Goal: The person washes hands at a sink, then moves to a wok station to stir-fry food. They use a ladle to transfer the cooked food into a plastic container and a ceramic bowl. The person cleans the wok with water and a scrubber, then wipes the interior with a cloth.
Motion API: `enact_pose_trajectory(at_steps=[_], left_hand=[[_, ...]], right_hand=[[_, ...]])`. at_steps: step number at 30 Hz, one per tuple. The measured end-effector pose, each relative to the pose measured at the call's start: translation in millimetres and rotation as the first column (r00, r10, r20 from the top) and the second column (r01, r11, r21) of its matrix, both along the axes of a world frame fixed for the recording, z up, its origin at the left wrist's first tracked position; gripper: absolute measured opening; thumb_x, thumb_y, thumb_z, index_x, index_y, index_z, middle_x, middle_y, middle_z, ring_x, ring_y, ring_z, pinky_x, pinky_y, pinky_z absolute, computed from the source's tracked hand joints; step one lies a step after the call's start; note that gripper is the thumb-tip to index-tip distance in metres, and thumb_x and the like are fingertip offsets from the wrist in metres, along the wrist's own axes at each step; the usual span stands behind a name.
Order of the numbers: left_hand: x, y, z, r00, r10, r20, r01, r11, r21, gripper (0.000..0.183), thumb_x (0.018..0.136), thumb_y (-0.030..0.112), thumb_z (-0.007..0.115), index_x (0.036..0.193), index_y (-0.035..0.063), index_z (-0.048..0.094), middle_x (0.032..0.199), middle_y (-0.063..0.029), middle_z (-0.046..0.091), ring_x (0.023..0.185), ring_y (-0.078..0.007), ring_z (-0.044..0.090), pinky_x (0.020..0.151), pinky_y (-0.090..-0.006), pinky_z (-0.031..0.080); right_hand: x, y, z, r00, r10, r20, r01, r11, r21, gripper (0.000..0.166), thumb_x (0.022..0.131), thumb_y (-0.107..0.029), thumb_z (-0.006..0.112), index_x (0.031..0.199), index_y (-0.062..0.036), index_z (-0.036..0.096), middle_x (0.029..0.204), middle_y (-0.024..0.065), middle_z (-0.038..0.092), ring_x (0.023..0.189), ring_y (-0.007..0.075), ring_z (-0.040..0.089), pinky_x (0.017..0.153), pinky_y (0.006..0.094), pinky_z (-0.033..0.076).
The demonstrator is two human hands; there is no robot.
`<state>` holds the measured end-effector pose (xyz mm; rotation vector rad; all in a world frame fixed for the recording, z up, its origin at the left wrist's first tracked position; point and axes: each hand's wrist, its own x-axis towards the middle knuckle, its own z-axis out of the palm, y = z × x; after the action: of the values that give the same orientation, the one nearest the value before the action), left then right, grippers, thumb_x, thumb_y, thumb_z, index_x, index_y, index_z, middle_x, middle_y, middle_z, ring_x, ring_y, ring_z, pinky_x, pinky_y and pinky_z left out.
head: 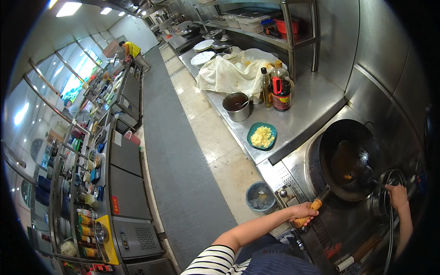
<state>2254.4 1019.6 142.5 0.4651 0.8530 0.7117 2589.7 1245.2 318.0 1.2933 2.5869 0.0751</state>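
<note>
My left hand (304, 213) grips the wooden handle (316, 204) of a black wok (338, 134). The wok is tilted over the stove's burner ring (312, 158), with brown liquid and a small orange piece inside. In my right hand (398, 196) is the handle of a ladle (367, 176), whose bowl rests low in the wok's right part. A teal dish (250, 134) of chopped yellowish-white food (262, 136) stands on the steel counter to the left of the wok.
Beyond the dish are a metal pot (237, 115) of dark liquid, a glass bottle (265, 89) and a large sauce bottle (281, 91). A cloth (227, 74) covers things behind them. A bucket (248, 199) stands on the floor. A person in a yellow vest (132, 50) bends over the far counter.
</note>
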Motion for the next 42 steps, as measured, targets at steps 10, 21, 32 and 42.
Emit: enact_pose_trajectory(at_steps=[10,21,32,42], left_hand=[[0.0,-0.8,6.9,1.0,-0.008,-0.005,0.008,1.0,0.014,0.021,0.086,0.019,0.057,0.087,0.0081,0.039,0.064,-0.0004,0.047,0.046,-0.0079,0.049,0.04,-0.0246,0.047],[-4.2,-1.9,17.4,0.996,-0.008,-0.084,0.005,0.999,-0.038,0.023,0.086,0.02,0.058,0.09,0.0053,0.042,0.069,-0.0028,0.05,0.046,-0.0101,0.05,0.041,-0.0266,0.048],[-7.1,7.5,13.9,0.993,-0.061,-0.098,0.057,0.997,-0.049,0.024,0.085,0.018,0.06,0.093,0.0054,0.04,0.069,-0.0029,0.049,0.049,-0.0102,0.05,0.042,-0.0261,0.047],[-6.5,-0.4,25.9,0.995,-0.033,-0.09,0.031,0.999,-0.025,0.021,0.087,0.018,0.058,0.089,0.0059,0.041,0.07,-0.0012,0.049,0.049,-0.0088,0.049,0.044,-0.0244,0.047]], right_hand=[[-52.2,27.7,-52.1,0.976,-0.03,-0.216,0.014,0.997,-0.076,0.031,0.08,-0.006,0.057,0.11,-0.012,0.06,0.086,0.0216,0.062,0.082,0.0404,0.058,0.072,0.0476,0.046],[-83.9,3.7,-78.2,0.876,-0.214,-0.433,0.12,0.965,-0.234,0.035,0.083,-0.007,0.053,0.118,-0.0086,0.056,0.099,0.022,0.061,0.094,0.0399,0.056,0.082,0.0435,0.045],[-126.1,-25.3,-113.5,0.663,-0.474,-0.58,0.304,0.878,-0.369,0.036,0.087,-0.015,0.048,0.121,-0.0014,0.05,0.108,0.0224,0.058,0.097,0.0385,0.057,0.083,0.0427,0.046],[-131.5,-92.9,26.4,0.891,-0.404,-0.206,0.279,0.847,-0.453,0.034,0.09,-0.016,0.042,0.119,-0.0042,0.054,0.116,0.0164,0.057,0.111,0.0315,0.051,0.095,0.0392,0.04]])
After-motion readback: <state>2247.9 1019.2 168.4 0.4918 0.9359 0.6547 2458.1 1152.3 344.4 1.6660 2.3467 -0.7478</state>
